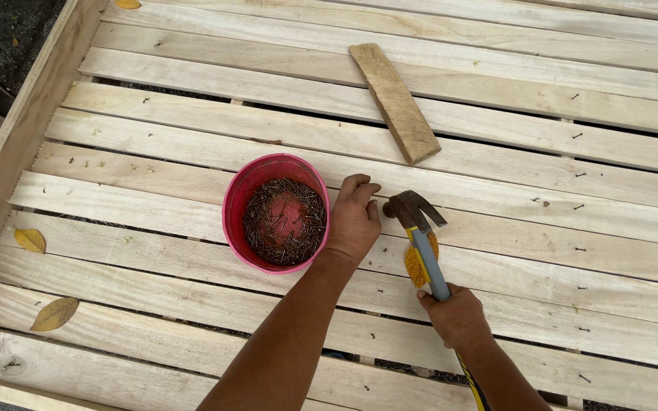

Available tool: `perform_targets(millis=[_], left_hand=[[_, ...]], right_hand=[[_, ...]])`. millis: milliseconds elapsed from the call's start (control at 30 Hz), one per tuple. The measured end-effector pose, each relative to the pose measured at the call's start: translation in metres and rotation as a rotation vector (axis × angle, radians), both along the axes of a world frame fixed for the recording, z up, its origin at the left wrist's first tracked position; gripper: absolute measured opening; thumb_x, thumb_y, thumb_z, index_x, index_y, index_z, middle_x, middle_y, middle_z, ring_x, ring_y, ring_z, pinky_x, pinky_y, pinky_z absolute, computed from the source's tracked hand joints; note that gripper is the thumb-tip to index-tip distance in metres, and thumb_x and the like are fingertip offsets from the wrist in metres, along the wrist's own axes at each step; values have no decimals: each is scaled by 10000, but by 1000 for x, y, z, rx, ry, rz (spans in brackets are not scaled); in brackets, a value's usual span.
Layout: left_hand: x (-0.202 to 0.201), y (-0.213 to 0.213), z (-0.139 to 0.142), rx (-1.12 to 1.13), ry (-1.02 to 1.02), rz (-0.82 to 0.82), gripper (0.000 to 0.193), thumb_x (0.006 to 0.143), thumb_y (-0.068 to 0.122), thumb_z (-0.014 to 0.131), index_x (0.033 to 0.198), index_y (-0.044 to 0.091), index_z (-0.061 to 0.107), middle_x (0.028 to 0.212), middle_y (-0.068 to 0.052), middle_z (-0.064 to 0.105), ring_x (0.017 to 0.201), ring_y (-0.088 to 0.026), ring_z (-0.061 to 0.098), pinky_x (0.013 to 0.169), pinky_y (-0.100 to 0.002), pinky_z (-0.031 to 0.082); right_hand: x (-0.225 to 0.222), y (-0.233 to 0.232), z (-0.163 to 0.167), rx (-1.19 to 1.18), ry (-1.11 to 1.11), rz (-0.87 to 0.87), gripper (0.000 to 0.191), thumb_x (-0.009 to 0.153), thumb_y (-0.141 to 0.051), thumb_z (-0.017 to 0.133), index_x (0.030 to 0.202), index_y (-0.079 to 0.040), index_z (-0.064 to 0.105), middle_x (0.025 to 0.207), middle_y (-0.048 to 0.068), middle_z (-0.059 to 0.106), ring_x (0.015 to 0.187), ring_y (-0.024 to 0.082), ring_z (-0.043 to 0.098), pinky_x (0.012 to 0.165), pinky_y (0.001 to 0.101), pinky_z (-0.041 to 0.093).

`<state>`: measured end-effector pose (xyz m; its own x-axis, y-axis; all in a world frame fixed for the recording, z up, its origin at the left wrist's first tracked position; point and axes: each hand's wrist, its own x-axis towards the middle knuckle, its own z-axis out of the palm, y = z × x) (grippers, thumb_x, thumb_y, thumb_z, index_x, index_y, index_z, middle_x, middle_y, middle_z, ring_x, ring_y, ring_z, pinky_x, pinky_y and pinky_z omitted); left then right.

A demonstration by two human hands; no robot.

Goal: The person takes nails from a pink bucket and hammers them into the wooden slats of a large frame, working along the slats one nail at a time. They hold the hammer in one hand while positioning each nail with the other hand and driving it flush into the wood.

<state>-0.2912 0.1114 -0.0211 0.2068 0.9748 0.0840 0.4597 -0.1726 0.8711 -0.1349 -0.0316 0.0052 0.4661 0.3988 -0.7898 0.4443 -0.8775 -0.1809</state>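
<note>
1. Here, seen from above, a person kneels over a slatted wooden platform [192, 198] of pale planks with dark gaps between them.
2. The left hand [353, 221] rests on a plank near the platform's middle, fingers curled and pinched together at the tips, as if steadying a small nail; the nail itself is too small to make out.
3. The right hand [458, 316] is closed around the handle of a claw hammer [414, 217], whose dark head hovers just beside the left fingertips.
4. Touching the left hand's outer side stands a pink bucket [245, 190] with a heap of loose nails [283, 221] in it.
5. A short wooden offcut [394, 103] lies slantwise across the planks toward the far edge.
6. Rows of driven nail heads [577, 249] run down the planks toward the right edge; dry yellow leaves [30, 240] lie near the left edge.
7. Judging by the pose, a nail is being set for striking; a light, true tap that clears the fingers seems called for.
</note>
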Motion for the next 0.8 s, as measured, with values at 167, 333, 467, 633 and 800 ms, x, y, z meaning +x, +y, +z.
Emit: perform_targets(millis=[167, 333, 467, 633, 800], left_hand=[[-23, 0, 34, 242, -167, 272, 300, 885, -83, 612, 1168, 6, 652, 1322, -163, 562, 1212, -324, 599, 1029, -408, 530], [-54, 26, 8, -293, 2, 668, 458, 848, -35, 640, 1293, 26, 552, 1434, -184, 480, 1355, -357, 437, 1162, -443, 390], [-63, 37, -20, -203, 305, 388, 543, 836, 75, 739, 1340, 56, 540, 1564, -187, 373, 1500, -383, 279, 1253, -463, 259], [-67, 68, -17, -297, 326, 223, 940, 825, 122, 750, 1607, 139, 228, 1683, -138, 121, 1555, -348, 70, 1232, -509, 178], [-69, 86, -1, -314, 571, 56, 958, 849, 214, 786, 1585, 133, 178, 1682, -119, 79, 1550, -338, 58, 1234, -514, 156]], right_hand=[[-7, -2, 4, 93, 58, -76, 558, 926, -458, 709, 1335, -80, 667, 669, 93, 600, 508, 190, 568, 494, 387, 532], [-9, -7, 14, 199, 22, -58, 531, 927, -471, 702, 1257, -58, 747, 679, 102, 648, 532, 165, 598, 550, 357, 547], [-12, -4, 18, 126, -13, -35, 506, 942, -451, 691, 1303, -96, 693, 759, 118, 715, 636, 201, 676, 681, 396, 606], [-10, 3, 14, 78, -57, 88, 495, 959, -480, 647, 1285, -111, 701, 822, 119, 747, 729, 211, 735, 783, 402, 616], [-7, 4, 0, 144, -68, 38, 498, 950, -486, 653, 1245, -93, 731, 832, 142, 758, 743, 223, 734, 783, 401, 612]])
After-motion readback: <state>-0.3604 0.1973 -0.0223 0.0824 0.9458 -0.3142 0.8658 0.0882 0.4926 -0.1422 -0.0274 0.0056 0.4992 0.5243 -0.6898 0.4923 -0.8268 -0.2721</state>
